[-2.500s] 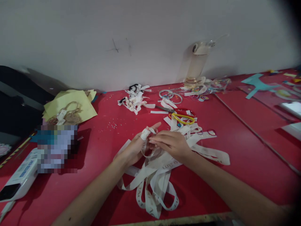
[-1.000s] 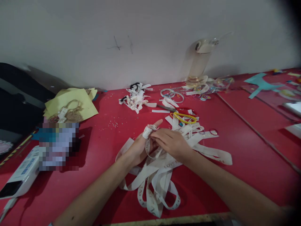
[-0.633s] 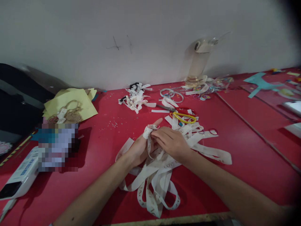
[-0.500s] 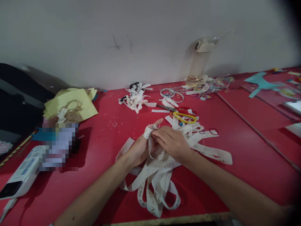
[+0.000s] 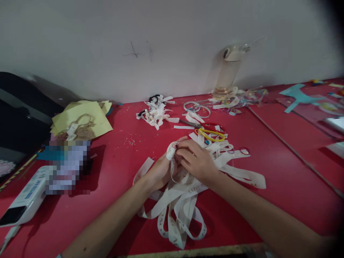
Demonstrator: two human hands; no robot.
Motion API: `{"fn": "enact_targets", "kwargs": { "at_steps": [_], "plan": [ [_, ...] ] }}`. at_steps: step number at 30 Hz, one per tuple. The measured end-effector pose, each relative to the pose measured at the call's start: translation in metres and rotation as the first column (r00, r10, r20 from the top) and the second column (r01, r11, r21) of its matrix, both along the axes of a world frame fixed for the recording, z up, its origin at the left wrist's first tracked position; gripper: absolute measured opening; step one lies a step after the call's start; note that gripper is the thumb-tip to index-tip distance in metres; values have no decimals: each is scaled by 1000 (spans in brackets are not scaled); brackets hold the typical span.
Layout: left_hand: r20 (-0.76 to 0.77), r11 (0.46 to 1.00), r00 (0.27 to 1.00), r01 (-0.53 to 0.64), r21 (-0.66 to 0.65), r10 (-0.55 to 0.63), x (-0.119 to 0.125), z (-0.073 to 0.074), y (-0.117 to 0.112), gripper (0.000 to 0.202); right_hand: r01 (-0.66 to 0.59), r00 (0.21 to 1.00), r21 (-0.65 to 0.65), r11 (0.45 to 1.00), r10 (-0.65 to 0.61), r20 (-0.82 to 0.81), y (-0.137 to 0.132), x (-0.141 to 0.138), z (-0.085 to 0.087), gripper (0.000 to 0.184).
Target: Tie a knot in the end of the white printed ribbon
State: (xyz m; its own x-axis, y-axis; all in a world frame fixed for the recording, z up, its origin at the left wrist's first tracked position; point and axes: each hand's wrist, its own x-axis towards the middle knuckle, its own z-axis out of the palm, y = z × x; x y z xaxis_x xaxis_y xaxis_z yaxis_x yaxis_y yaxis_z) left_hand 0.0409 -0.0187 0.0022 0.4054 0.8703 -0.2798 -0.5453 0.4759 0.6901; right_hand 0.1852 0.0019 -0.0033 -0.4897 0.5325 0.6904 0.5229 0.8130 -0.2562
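Note:
White printed ribbon (image 5: 170,154) is looped round the thumb side of my left hand (image 5: 161,170), whose fingers are partly hidden behind my right hand. My right hand (image 5: 197,157) pinches at the ribbon's edge near that loop, palm down. Under both hands spreads a loose heap of the same ribbon (image 5: 178,202), with long loops hanging toward the table's front edge. Just beyond my hands lie scissors (image 5: 192,124) with red handles and a yellow ring (image 5: 211,135) among ribbon ends.
Small tied ribbon pieces (image 5: 155,113) lie near the wall. A clear bottle (image 5: 227,77) stands behind plastic bags. To the left are yellow paper (image 5: 100,120) with twine, a dark bag (image 5: 24,114) and a white device with a cable (image 5: 29,197). Teal paper (image 5: 298,96) lies far right.
My right fingers have shifted slightly up and curled more over the ribbon at my left thumb. The ribbon loop sits a little tighter there. The rest of the table looks the same.

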Motion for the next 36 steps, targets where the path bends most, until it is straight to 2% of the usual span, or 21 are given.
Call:
{"fn": "enact_targets", "kwargs": {
  "at_steps": [6, 13, 20, 23, 29, 36],
  "plan": [
    [80, 998, 996, 34, 60, -39, 0, -4, 0, 45, -44, 998, 94, 995, 48, -39, 0, 3, -3, 9],
    [15, 995, 999, 50, 84, -51, -2, -6, -1, 42, -20, 996, 75, 997, 27, -89, 0, 1, -3, 10],
    [7, 993, 999, 45, 113, -46, -5, -11, -1, 38, 35, 997, 74, 997, -30, -74, -2, 0, -3, 10],
    [19, 995, 999, 44, 94, -46, -4, -10, 0, 34, 56, 997, 43, 997, -54, -53, -1, 0, -3, 12],
    [21, 999, 999, 41, 28, -42, -2, -5, 1, 29, 23, 999, -16, 1000, -23, -32, 2, 2, -2, 11],
    [56, 999, 998, 20, 29, -22, -1, -4, 1, 27, -13, 1000, 39, 999, 14, -26, 3, 3, -1, 8]
  ]
}}
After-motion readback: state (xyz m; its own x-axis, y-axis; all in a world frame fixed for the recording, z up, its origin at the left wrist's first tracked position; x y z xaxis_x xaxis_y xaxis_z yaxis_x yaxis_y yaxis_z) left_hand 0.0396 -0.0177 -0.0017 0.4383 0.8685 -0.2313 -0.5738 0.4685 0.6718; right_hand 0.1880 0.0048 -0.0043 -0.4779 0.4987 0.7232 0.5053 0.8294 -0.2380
